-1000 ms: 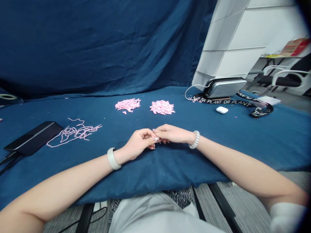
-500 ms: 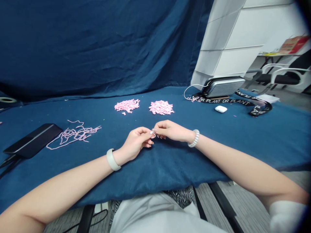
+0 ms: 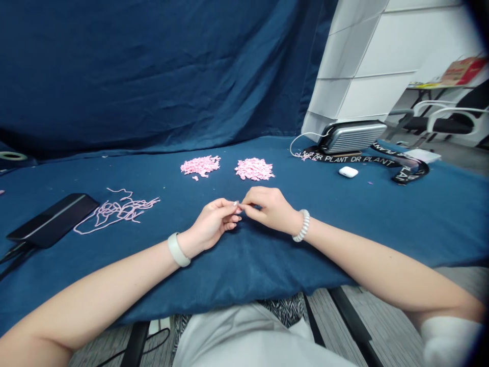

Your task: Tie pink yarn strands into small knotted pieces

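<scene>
My left hand (image 3: 216, 223) and my right hand (image 3: 272, 209) meet fingertip to fingertip above the front part of the blue cloth. Both are pinched closed around something too small to make out. Just beyond them lie two heaps of small pink pieces, one at the left (image 3: 200, 166) and one at the right (image 3: 254, 168). A loose tangle of pink string (image 3: 120, 211) rests on the cloth to the left of my left hand.
A black device (image 3: 53, 219) with cables lies at the left. Toward the back right are a silver ribbed case (image 3: 356, 137), a black lettered strap (image 3: 372, 161) and a small white case (image 3: 348, 172). A roll (image 3: 12, 156) sits at the far left edge.
My right hand has turned a little at the wrist, with its knuckles more raised and its fingertips still against those of my left hand. My left hand has barely moved.
</scene>
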A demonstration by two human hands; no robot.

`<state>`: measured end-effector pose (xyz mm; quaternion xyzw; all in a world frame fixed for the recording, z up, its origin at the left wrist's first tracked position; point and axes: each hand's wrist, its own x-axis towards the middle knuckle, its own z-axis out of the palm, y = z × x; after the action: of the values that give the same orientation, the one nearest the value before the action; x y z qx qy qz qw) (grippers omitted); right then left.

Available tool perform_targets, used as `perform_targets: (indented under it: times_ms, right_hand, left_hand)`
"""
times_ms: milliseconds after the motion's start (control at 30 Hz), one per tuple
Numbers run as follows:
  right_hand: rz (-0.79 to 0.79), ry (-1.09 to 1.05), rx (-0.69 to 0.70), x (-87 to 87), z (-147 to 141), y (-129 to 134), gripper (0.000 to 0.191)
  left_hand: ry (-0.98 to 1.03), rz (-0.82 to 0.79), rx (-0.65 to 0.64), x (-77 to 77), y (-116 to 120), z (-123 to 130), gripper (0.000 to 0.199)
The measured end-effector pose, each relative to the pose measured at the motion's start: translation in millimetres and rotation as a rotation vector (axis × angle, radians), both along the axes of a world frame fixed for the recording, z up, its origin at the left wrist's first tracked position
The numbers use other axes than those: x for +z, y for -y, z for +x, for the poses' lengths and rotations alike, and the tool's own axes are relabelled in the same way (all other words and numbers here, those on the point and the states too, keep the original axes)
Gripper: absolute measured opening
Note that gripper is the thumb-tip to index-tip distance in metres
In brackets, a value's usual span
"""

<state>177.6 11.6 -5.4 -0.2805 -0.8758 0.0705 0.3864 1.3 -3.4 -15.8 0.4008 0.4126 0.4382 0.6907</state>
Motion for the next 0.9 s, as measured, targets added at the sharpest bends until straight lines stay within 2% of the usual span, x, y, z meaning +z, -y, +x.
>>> perform_targets:
  times_ms: [167,333,467,633,900]
  right_hand:
    - [0.187,0.177,0.055,-3.3,3,-2,0.025]
    - [0.248,0.261,0.069,-2.3,5,-3,0.026]
    - [0.152,0.211,0.105,3.3,6,-2,0.022]
    - [-0.099,0.054,0.088,13.5,9,-2,0.016]
    - [-0.263,0.150,0.086,18.9,11,-4,0.014]
  left_hand:
    - [-0.003,0.010,0.004,0.5,1,1,0.021]
    - [0.005,0.034,-0.003,-0.5,0,2,0.020]
    - [-0.008,0.055,0.022,-2.1,0,3,0.020]
    - [-0.039,0.073,0.055,-3.9,1,3,0.019]
    - [-0.092,0.125,0.041,-3.0,4,6,0.020]
